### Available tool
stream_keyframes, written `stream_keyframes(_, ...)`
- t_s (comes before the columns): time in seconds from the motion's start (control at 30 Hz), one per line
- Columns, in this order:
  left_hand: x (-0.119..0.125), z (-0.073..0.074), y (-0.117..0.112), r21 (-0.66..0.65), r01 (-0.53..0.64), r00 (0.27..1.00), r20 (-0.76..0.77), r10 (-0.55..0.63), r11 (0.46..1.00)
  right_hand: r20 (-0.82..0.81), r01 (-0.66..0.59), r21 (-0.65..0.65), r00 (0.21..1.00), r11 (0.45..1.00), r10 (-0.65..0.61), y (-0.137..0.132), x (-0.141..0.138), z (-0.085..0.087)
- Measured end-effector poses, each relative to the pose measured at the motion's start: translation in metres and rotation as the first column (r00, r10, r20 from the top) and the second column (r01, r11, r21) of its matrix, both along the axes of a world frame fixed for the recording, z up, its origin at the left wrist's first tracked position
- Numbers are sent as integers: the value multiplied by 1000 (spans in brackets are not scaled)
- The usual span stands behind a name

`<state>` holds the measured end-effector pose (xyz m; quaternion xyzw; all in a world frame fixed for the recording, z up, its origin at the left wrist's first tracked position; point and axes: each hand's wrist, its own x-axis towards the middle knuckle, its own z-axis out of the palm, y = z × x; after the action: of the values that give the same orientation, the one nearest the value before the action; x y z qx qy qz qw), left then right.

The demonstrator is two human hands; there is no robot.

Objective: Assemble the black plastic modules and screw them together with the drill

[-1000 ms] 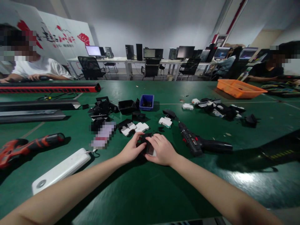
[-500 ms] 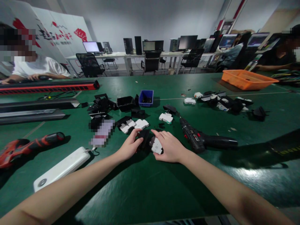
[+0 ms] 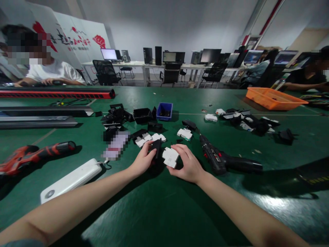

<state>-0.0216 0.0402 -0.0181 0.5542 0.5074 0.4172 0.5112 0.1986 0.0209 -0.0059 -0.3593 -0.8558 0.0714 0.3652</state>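
Pinched between the thumb and fingers of my left hand (image 3: pixel 144 158) is a black plastic housing part (image 3: pixel 157 151), tilted up on its edge. My right hand (image 3: pixel 187 163) grips a white plastic module (image 3: pixel 170 157) by its right side, and its broad face shows. A small gap separates the two pieces. Beyond my hands lie more white modules (image 3: pixel 158 138) beside black plastic parts. Another white module (image 3: pixel 184 133) lies near the tip of a black power screwdriver (image 3: pixel 218 157), to the right of my right hand.
A blue bin (image 3: pixel 165 112) and a black bin (image 3: pixel 142 115) stand behind the parts. On the left are a red power tool (image 3: pixel 38 154), a white power bank (image 3: pixel 70 178) and long metal bars (image 3: pixel 46 111). An orange basket (image 3: pixel 276 98) sits far right. People sit across the table.
The white module has come away from the black housing part, and more of its face shows. My right hand's fingers have loosened around it. The whole view has shifted slightly.
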Motion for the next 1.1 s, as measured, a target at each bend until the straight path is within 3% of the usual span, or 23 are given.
stream_keyframes(0.3,-4,10,-5,162,170,977,99,-188,972,-104,-65,-85,993,994,56,1,-2,-2)
stream_keyframes(0.63,-3,4,-5,102,166,980,93,-175,981,-92,-88,-89,993,992,80,1,-1,-2)
stream_keyframes(0.9,-8,3,-8,228,364,895,181,-407,903,-55,-86,-190,996,978,77,1,-7,-7)
stream_keyframes(1.1,-5,13,-15,190,401,874,214,-437,896,-39,-68,-210,997,975,61,1,-8,-8)
